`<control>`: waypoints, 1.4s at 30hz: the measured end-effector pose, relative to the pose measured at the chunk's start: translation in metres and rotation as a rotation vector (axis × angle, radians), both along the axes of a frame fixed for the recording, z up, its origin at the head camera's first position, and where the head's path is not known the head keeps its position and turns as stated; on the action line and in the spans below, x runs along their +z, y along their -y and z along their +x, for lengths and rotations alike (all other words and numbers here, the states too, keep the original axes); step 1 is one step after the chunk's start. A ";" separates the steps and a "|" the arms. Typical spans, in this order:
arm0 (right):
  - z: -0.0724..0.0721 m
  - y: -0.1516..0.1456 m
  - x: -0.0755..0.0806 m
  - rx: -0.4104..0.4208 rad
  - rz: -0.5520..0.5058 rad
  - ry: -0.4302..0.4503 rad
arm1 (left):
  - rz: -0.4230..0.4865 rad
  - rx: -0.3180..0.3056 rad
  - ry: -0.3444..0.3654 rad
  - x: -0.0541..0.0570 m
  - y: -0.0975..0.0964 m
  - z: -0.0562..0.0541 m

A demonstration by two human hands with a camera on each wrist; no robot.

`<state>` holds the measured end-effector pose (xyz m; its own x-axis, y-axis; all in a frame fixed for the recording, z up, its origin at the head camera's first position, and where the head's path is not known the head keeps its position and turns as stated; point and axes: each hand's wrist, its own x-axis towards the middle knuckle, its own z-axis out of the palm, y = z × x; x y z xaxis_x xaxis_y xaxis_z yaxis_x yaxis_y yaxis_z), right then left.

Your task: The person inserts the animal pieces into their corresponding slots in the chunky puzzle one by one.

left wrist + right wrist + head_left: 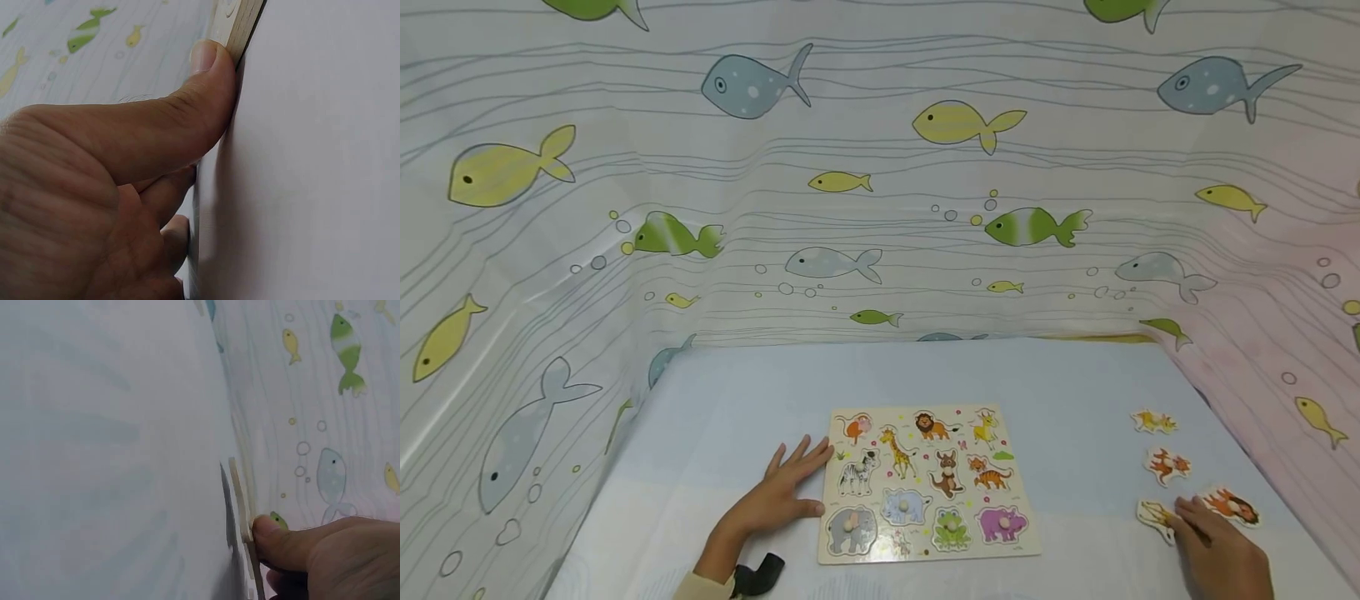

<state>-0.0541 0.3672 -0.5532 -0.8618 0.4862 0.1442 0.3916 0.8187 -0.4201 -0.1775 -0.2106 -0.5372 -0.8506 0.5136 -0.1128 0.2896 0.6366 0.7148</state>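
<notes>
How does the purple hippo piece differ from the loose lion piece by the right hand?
The hippo piece sits in the puzzle board, while the lion piece lies loose on the table beside the right hand. The hippo piece is purple; the lion piece is orange with a dark mane. In the head view, the hippo piece looks roughly level, whereas the lion piece slants down to the right. Both are animal puzzle pieces.
</notes>
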 end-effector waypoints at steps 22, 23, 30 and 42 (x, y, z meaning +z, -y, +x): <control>-0.022 0.045 0.031 0.291 0.038 -0.448 | -0.002 -0.025 -0.016 -0.001 0.000 0.001; -0.025 0.047 0.034 0.316 0.035 -0.469 | -0.002 -0.026 -0.016 -0.001 0.001 0.001; -0.048 0.069 0.049 0.451 -0.020 -0.552 | -0.002 -0.026 -0.020 0.000 0.001 0.001; -0.079 0.117 0.064 0.701 -0.022 -0.556 | 0.000 -0.028 -0.022 -0.002 0.002 0.000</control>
<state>-0.1328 0.2501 -0.4895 -0.7703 -0.1183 0.6266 -0.4604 0.7831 -0.4181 -0.1776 -0.2126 -0.5391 -0.8381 0.5374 -0.0941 0.3230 0.6278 0.7082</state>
